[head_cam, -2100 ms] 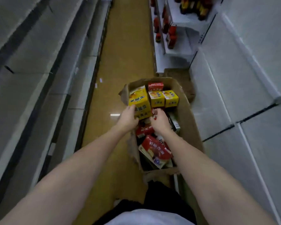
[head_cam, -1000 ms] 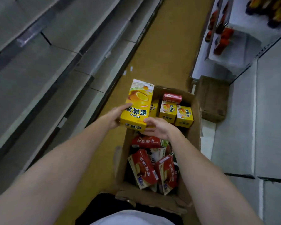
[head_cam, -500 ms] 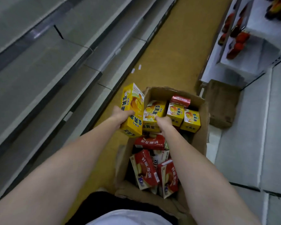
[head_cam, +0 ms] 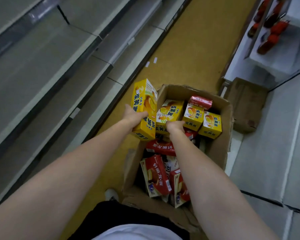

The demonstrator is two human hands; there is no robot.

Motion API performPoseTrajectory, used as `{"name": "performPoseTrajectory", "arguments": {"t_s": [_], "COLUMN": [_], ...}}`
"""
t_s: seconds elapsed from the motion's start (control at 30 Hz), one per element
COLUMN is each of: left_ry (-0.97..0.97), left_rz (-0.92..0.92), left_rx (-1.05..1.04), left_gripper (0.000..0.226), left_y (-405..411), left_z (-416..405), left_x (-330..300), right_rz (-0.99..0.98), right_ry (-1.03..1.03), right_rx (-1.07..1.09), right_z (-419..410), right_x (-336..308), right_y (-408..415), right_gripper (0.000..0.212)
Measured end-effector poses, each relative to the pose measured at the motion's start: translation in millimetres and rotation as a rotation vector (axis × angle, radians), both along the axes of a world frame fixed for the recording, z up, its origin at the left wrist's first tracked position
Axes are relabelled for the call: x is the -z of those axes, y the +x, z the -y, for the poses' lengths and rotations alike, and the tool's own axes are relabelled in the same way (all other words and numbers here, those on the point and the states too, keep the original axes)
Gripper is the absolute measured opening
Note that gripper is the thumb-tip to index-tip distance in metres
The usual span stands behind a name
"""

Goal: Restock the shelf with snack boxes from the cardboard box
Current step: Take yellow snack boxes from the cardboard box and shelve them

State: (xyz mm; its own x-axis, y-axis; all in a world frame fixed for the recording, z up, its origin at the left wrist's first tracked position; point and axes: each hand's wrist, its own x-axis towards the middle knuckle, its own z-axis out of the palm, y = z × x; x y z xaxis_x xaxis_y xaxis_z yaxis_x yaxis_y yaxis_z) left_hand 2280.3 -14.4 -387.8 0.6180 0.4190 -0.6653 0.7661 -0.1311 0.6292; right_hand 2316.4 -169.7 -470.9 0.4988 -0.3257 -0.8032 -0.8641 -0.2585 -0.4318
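Gripping a tall yellow snack box [head_cam: 144, 110], the left hand [head_cam: 134, 116] holds it above the cardboard box's [head_cam: 222, 148] left rim. Just right, the right hand [head_cam: 175, 126] grasps a second yellow box [head_cam: 169, 111] inside. Bare grey shelf [head_cam: 47, 70] sits left of both hands.

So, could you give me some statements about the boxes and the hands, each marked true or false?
1. The left hand holds a tall yellow snack box. True.
2. The right hand rests on the floor. False: it reaches a second yellow snack box in the brown cardboard box.
3. Red snack boxes lie in the carton. True.
4. The grey shelves on the left are full. False: no products show there.
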Motion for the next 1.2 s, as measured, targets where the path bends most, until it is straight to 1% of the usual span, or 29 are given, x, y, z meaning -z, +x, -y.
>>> {"name": "performPoseTrajectory", "arguments": {"t_s": [0.07, 0.13, 0.2, 0.27, 0.33, 0.37, 0.4, 0.57, 0.6, 0.67, 0.73, 0.77, 0.83, 0.87, 0.9, 1.0, 1.1, 1.17, 1.2], "left_ry": [0.011, 0.013, 0.017, 0.0, -0.049, -0.074, -0.097, -0.107, -0.117, -0.153, -0.195, -0.19, -0.14, -0.123, -0.108, -0.078, -0.058, -0.049, -0.036], "left_rz": [0.0, -0.014, -0.019, -0.013, -0.005, -0.003, -0.003, 0.052, 0.061, 0.086, 0.125, 0.144, 0.185, 0.195, 0.202, 0.258, 0.305, 0.324, 0.336], "left_rx": [0.004, -0.003, -0.011, -0.028, -0.059, -0.072, -0.084, -0.101, -0.101, -0.118, -0.131, -0.141, -0.156, -0.155, -0.164, -0.222, -0.287, -0.335, -0.362], "left_gripper": [0.077, 0.077, 0.072, 0.065, 0.063, 0.064, 0.064, 0.066, 0.064, 0.061, 0.064, 0.067, 0.073, 0.074, 0.071, 0.059, 0.06, 0.063, 0.059], "left_y": [-1.0, -2.7, -5.5, -9.7, -16.9, -21.6, -26.0, -50.8, -56.1, -66.1, -76.1, -82.6, -93.4, -98.5, -106.1, -128.0, -148.0, -163.9, -172.3], "left_z": [0.4, 2.6, 4.6, 3.0, -2.7, -6.3, -10.4, -33.1, -37.7, -47.6, -57.4, -62.9, -77.7, -86.1, -93.6, -121.1, -152.5, -174.2, -186.1], "left_x": [-1.1, -2.7, -5.1, -7.3, -9.3, -10.7, -11.9, -22.7, -26.0, -32.3, -40.7, -45.9, -49.1, -50.5, -54.7, -65.1, -71.6, -74.7, -75.6], "right_rz": [0.016, 0.036, 0.019, -0.003, -0.009, -0.002, 0.005, 0.079, 0.095, 0.175, 0.212, 0.247, 0.32, 0.327, 0.346, 0.405, 0.444, 0.477, 0.479], "right_ry": [0.058, 0.167, 0.263, 0.329, 0.379, 0.399, 0.412, 0.435, 0.444, 0.457, 0.419, 0.382, 0.324, 0.282, 0.24, 0.147, 0.112, 0.103, 0.118], "right_rx": [0.073, 0.154, 0.15, 0.097, 0.064, 0.068, 0.07, 0.086, 0.089, 0.086, 0.029, 0.012, -0.068, -0.135, -0.174, -0.269, -0.328, -0.389, -0.413], "right_z": [0.4, 2.5, 6.2, 10.9, 14.2, 15.6, 17.3, 15.6, 13.9, 10.7, 2.2, -3.5, -19.3, -32.4, -44.8, -78.7, -118.9, -147.0, -161.9], "right_x": [-0.8, -1.1, -5.0, -5.4, -13.7, -20.0, -25.0, -44.4, -48.0, -58.2, -72.6, -76.2, -85.7, -106.8, -119.3, -143.2, -159.7, -169.3, -171.1], "right_y": [-1.7, -6.6, -14.9, -22.8, -30.9, -35.2, -39.2, -59.0, -62.2, -68.7, -76.3, -78.2, -83.3, -93.7, -100.4, -119.4, -137.5, -149.1, -153.8], "right_gripper": [0.086, 0.083, 0.077, 0.065, 0.048, 0.042, 0.041, 0.078, 0.082, 0.08, 0.094, 0.098, 0.092, 0.093, 0.094, 0.086, 0.084, 0.075, 0.072]}}
